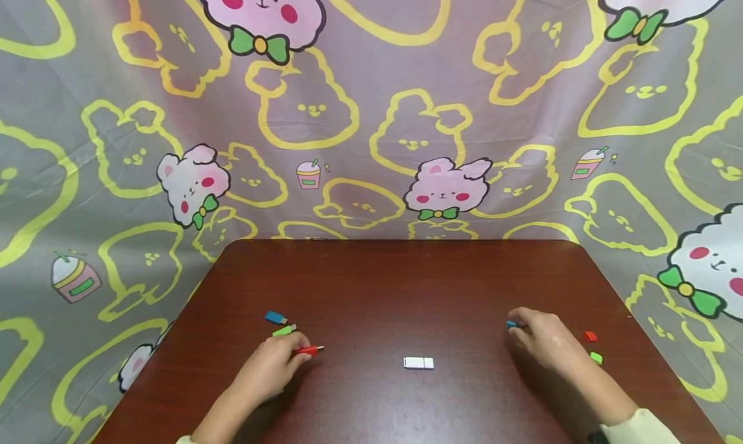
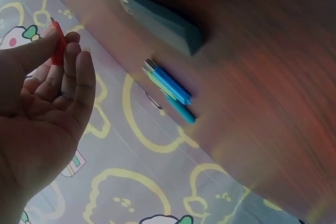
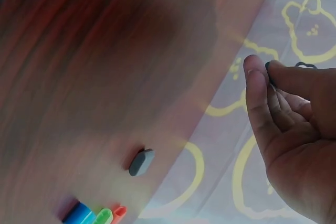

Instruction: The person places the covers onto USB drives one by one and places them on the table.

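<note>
My left hand (image 1: 269, 366) pinches a red USB stick (image 1: 310, 350) between thumb and fingertips, its bare metal plug facing right. Beyond that hand lie a blue USB stick (image 1: 275, 317) and a green USB stick (image 1: 284, 330), both with plugs exposed. The left wrist view also shows a dark grey USB stick (image 2: 165, 24) and a teal piece (image 2: 181, 110) beside the blue one. On the right, my right hand (image 1: 548, 341) pinches a small blue cap (image 1: 512, 324), mostly hidden by the fingertips. Between the hands lies a white USB stick (image 1: 418, 363) with its cap on.
Right of my right hand lie a red cap (image 1: 590, 336) and a green cap (image 1: 596, 358). A dark grey cap (image 3: 140, 162) and a blue cap (image 3: 80, 213) show in the right wrist view. Patterned cloth (image 1: 348, 121) hangs around the brown table (image 1: 406, 282).
</note>
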Action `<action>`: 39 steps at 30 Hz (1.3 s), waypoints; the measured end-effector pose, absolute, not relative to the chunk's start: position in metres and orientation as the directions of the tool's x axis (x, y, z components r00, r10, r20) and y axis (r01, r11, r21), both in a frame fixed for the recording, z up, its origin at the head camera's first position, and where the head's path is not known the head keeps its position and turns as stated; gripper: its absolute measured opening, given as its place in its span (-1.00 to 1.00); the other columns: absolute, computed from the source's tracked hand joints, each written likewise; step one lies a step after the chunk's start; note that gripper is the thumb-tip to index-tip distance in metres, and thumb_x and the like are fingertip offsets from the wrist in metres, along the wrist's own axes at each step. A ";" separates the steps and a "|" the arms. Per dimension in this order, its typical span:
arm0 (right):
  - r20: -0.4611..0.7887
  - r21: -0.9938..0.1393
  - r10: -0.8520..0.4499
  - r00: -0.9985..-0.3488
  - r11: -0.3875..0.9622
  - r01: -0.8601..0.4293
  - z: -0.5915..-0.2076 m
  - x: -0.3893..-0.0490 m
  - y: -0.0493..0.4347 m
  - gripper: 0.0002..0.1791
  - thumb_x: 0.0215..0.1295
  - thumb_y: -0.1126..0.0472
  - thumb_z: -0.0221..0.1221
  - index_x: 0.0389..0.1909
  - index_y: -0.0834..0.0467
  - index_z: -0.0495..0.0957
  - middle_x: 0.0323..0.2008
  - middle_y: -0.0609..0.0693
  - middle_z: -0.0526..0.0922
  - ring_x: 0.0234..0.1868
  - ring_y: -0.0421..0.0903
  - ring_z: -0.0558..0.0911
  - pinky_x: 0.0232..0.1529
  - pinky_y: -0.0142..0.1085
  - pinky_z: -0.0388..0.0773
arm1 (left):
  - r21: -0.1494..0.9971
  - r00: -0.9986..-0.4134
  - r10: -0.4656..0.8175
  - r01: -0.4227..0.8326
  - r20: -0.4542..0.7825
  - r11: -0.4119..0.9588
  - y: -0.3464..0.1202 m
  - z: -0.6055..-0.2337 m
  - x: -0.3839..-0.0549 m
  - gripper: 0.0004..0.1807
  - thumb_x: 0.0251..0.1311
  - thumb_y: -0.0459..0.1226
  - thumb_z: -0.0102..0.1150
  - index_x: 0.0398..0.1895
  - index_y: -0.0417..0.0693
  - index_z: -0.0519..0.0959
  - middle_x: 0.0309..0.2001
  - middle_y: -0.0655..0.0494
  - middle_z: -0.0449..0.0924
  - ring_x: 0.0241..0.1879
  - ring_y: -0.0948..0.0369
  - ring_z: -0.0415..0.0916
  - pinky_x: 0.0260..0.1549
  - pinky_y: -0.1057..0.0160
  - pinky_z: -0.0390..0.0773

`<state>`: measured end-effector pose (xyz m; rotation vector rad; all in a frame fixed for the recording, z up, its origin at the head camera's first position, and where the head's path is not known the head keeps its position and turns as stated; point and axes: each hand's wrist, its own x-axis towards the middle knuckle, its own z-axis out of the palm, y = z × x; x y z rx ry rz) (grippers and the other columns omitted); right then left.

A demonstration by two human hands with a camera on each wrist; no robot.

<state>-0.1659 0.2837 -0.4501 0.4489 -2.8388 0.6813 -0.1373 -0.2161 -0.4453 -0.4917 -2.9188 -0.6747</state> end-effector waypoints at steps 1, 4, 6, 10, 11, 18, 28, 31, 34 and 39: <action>0.241 -0.424 -0.240 -0.940 0.846 -0.325 -0.450 -0.165 0.283 -0.84 0.17 0.38 0.37 -0.25 0.17 0.63 -0.47 -0.14 0.66 -0.47 -0.23 0.60 -0.47 -0.32 0.54 | 0.406 -0.941 0.290 0.338 0.176 0.849 -0.215 -0.446 -0.138 -0.82 0.15 -0.30 0.43 -0.35 0.13 0.59 -0.48 0.42 0.49 -0.49 0.43 0.28 -0.51 0.38 0.36; 0.204 -0.456 -0.230 -0.951 0.837 -0.301 -0.449 -0.163 0.279 -0.89 0.24 0.35 0.35 -0.32 0.13 0.60 -0.61 -0.23 0.51 -0.58 -0.33 0.46 -0.59 -0.39 0.41 | 0.404 -0.937 0.301 0.349 0.179 0.846 -0.211 -0.446 -0.138 -0.83 0.15 -0.29 0.43 -0.35 0.14 0.59 -0.48 0.45 0.51 -0.49 0.45 0.29 -0.50 0.38 0.36; 0.181 -0.470 -0.230 -0.956 0.834 -0.290 -0.448 -0.162 0.276 -0.92 0.28 0.32 0.32 -0.32 0.13 0.59 -0.64 -0.24 0.47 -0.62 -0.35 0.42 -0.62 -0.40 0.38 | 0.403 -0.933 0.312 0.358 0.178 0.842 -0.207 -0.446 -0.139 -0.84 0.17 -0.29 0.42 -0.33 0.12 0.59 -0.48 0.43 0.53 -0.51 0.45 0.29 -0.51 0.39 0.36; 0.171 -0.460 -0.248 -0.954 0.836 -0.299 -0.448 -0.161 0.272 -0.91 0.34 0.27 0.29 -0.35 0.12 0.57 -0.61 -0.21 0.45 -0.61 -0.34 0.38 -0.61 -0.40 0.35 | 0.388 -0.930 0.329 0.368 0.165 0.845 -0.200 -0.444 -0.140 -0.85 0.20 -0.28 0.40 -0.29 0.09 0.58 -0.45 0.39 0.56 -0.53 0.43 0.29 -0.55 0.39 0.35; 0.177 -0.454 -0.255 -0.951 0.836 -0.309 -0.448 -0.161 0.271 -0.89 0.34 0.26 0.29 -0.36 0.10 0.56 -0.60 -0.21 0.44 -0.61 -0.34 0.36 -0.60 -0.40 0.34 | 0.382 -0.930 0.331 0.368 0.161 0.848 -0.199 -0.443 -0.140 -0.85 0.21 -0.27 0.39 -0.28 0.09 0.58 -0.44 0.38 0.56 -0.53 0.42 0.29 -0.55 0.38 0.34; 0.230 -0.445 -0.343 -0.911 0.795 -0.412 -0.448 -0.158 0.268 -0.81 0.35 0.24 0.29 -0.43 0.00 0.51 -0.56 -0.29 0.39 -0.53 -0.37 0.31 -0.52 -0.42 0.31 | 0.365 -0.923 0.356 0.385 0.147 0.848 -0.190 -0.441 -0.143 -0.85 0.23 -0.24 0.38 -0.25 0.09 0.56 -0.39 0.37 0.58 -0.45 0.41 0.37 -0.46 0.35 0.42; 0.214 -0.458 -0.397 -0.892 0.766 -0.451 -0.444 -0.153 0.261 -0.90 0.44 0.24 0.19 -0.31 0.03 0.52 -0.48 -0.26 0.49 -0.46 -0.36 0.38 -0.42 -0.40 0.38 | 0.376 -0.889 0.405 0.458 0.213 0.806 -0.182 -0.443 -0.148 -0.89 0.22 -0.25 0.38 -0.24 0.09 0.63 -0.34 0.34 0.66 -0.39 0.42 0.47 -0.38 0.33 0.51; 0.192 -0.474 -0.399 -0.897 0.762 -0.441 -0.442 -0.152 0.258 -0.92 0.49 0.19 0.15 -0.27 0.02 0.51 -0.50 -0.27 0.46 -0.46 -0.36 0.39 -0.42 -0.39 0.37 | 0.383 -0.887 0.407 0.461 0.215 0.801 -0.178 -0.442 -0.148 -0.90 0.22 -0.26 0.37 -0.25 0.07 0.64 -0.35 0.32 0.67 -0.41 0.42 0.47 -0.40 0.34 0.51; 0.171 -0.479 -0.403 -0.899 0.764 -0.433 -0.439 -0.151 0.255 -0.91 0.50 0.15 0.14 -0.26 0.00 0.50 -0.50 -0.29 0.41 -0.46 -0.36 0.38 -0.43 -0.39 0.36 | 0.384 -0.889 0.405 0.458 0.215 0.802 -0.174 -0.442 -0.149 -0.92 0.23 -0.26 0.37 -0.27 0.07 0.64 -0.37 0.31 0.66 -0.44 0.41 0.44 -0.44 0.35 0.48; 0.154 -0.489 -0.421 -0.894 0.754 -0.439 -0.438 -0.149 0.251 -0.92 0.50 0.11 0.14 -0.24 -0.02 0.51 -0.46 -0.26 0.51 -0.47 -0.38 0.39 -0.45 -0.40 0.37 | 0.376 -0.877 0.421 0.479 0.229 0.793 -0.166 -0.441 -0.149 -0.91 0.20 -0.28 0.40 -0.28 0.05 0.65 -0.39 0.29 0.66 -0.46 0.40 0.44 -0.45 0.34 0.47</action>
